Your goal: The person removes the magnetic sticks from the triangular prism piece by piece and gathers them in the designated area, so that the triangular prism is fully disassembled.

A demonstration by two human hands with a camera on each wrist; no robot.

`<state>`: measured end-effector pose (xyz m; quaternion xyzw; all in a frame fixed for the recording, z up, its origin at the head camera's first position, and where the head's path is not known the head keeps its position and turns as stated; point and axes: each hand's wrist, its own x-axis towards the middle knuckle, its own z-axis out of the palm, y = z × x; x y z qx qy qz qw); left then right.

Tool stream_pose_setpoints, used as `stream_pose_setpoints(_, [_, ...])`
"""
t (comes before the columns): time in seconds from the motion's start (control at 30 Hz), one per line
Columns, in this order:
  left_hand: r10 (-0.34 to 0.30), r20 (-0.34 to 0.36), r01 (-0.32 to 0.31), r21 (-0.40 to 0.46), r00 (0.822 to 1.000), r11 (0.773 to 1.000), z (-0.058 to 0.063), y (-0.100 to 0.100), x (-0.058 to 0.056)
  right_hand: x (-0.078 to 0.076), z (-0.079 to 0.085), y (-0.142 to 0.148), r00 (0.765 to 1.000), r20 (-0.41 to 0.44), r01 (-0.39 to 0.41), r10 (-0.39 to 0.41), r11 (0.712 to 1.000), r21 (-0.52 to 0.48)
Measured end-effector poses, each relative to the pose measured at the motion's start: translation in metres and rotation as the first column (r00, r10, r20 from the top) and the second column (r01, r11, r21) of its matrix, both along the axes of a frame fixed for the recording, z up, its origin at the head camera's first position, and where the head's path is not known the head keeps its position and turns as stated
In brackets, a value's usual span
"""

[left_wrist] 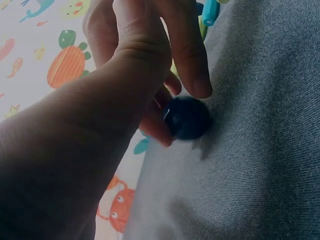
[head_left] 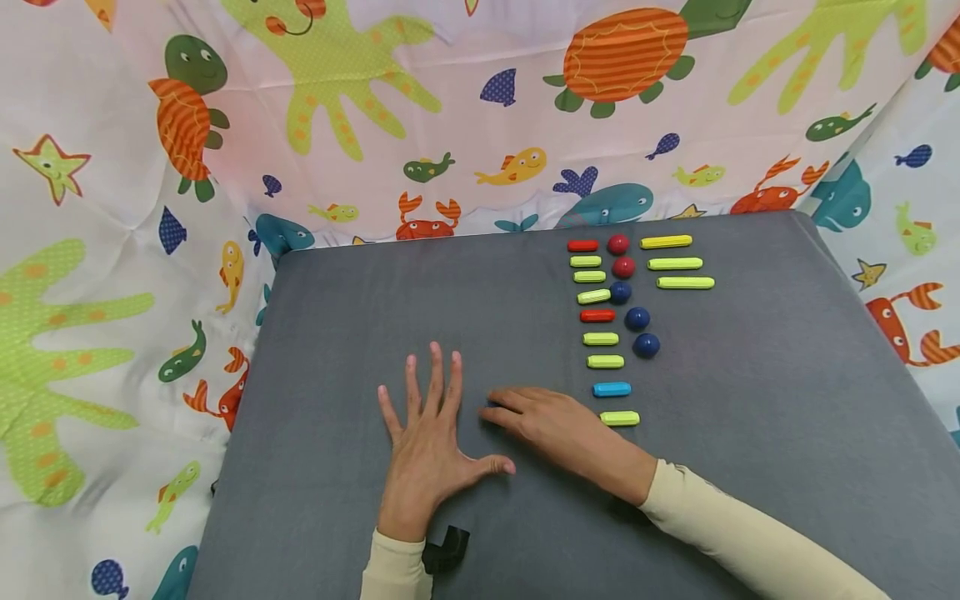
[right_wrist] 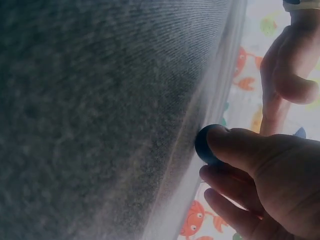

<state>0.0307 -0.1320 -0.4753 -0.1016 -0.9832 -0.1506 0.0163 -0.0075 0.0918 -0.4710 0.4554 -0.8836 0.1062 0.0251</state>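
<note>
My left hand (head_left: 429,454) is held over the grey table with its fingers straight and spread and its thumb out to the right. Just right of it, my right hand (head_left: 555,425) pinches a dark blue ball (right_wrist: 202,146) between thumb and fingers, low over the cloth. From above the ball is mostly hidden by the fingers; the left wrist view shows the ball (left_wrist: 187,119) more fully. Nearest the right hand are a short yellow-green stick (head_left: 620,418) and a short blue stick (head_left: 612,389), both lying to its right.
Further short sticks, yellow-green (head_left: 601,339) and red (head_left: 597,316), continue the column upward. Beside them run two red balls (head_left: 623,267) and three blue balls (head_left: 637,318). Three longer yellow sticks (head_left: 675,264) lie farther right. A patterned curtain (head_left: 480,125) borders the grey table (head_left: 330,333).
</note>
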Motion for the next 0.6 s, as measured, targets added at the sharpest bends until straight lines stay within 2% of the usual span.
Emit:
stream_pose_setpoints(0.3, [-0.003,-0.019,0.003,-0.003,1.000,1.000,0.000,0.002,-0.001,0.001,0.003,0.016,0.999,0.019,0.035,-0.033,0.996,-0.079])
stream_pose_setpoints(0.47, [-0.008,-0.029,0.009,0.014,1.000,1.000,-0.001,0.002,0.000,0.002,0.012,0.042,0.991,0.036,0.131,-0.127,0.983,-0.127])
stream_pose_setpoints(0.6, [-0.014,-0.015,0.014,0.019,1.000,1.000,-0.001,0.003,0.001,0.002,0.020,0.071,0.973,0.036,0.229,-0.226,0.959,-0.166])
